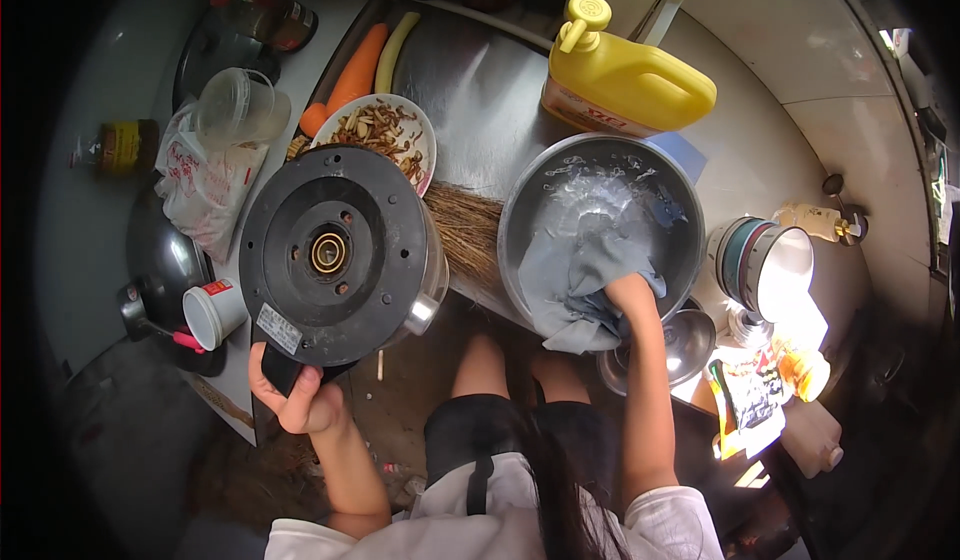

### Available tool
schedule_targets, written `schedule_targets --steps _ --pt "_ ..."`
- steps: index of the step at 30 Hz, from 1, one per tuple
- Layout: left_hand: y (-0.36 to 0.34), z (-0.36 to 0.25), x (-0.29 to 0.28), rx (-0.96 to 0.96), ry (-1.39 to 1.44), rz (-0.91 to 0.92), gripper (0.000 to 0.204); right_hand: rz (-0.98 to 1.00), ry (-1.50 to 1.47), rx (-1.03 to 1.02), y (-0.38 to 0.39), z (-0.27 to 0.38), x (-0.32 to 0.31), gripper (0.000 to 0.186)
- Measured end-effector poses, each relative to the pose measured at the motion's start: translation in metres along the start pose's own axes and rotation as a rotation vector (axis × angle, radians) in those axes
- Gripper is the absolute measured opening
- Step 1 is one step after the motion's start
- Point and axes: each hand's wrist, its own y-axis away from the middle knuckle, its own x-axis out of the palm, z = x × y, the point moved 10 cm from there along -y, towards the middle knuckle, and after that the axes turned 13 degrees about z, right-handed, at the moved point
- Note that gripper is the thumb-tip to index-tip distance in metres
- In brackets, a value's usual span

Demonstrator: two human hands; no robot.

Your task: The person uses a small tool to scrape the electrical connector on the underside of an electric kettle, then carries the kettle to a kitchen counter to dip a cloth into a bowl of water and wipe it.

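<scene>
My left hand (305,402) is closed round the black handle of an electric kettle (385,225). The kettle is tipped so that its round black underside, with a brass-coloured ring connector in the middle, faces up; its metal body shows at the right edge. Over a grey metal basin (684,250), my right hand (632,298) grips a wet grey-blue cloth (575,305). Part of the cloth lies in the water (595,175), and part drapes over the basin's near rim. Folds of cloth hide some of the right fingers.
Behind the kettle is a plate (425,125) of dried pieces, beside a carrot (358,72). A straw brush (468,235) lies between kettle and basin. A yellow jug (635,80) stands behind the basin. Stacked bowls (785,272) and a metal bowl (690,345) sit at right.
</scene>
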Motion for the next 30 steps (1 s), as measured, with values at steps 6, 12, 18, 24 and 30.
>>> schedule_targets --steps 6,12,18,24,30 --pt "-0.016 -0.012 0.043 0.088 0.135 0.06 0.037 0.01 -0.106 0.084 0.002 0.006 0.0 0.034" --pt "-0.019 -0.012 0.073 0.148 0.202 0.058 0.036 0.019 -0.069 0.039 0.017 0.004 -0.007 0.034" --pt "-0.06 -0.009 0.099 0.302 0.154 0.12 0.036 -0.155 -0.183 -0.128 0.017 0.003 -0.011 0.03" --pt "-0.135 0.008 0.124 0.398 0.166 0.296 0.025 0.172 0.013 -0.066 0.013 -0.039 0.041 0.032" --pt "-0.224 0.026 0.115 0.342 0.215 0.494 0.019 0.193 -0.118 0.1 0.018 -0.06 0.048 0.028"
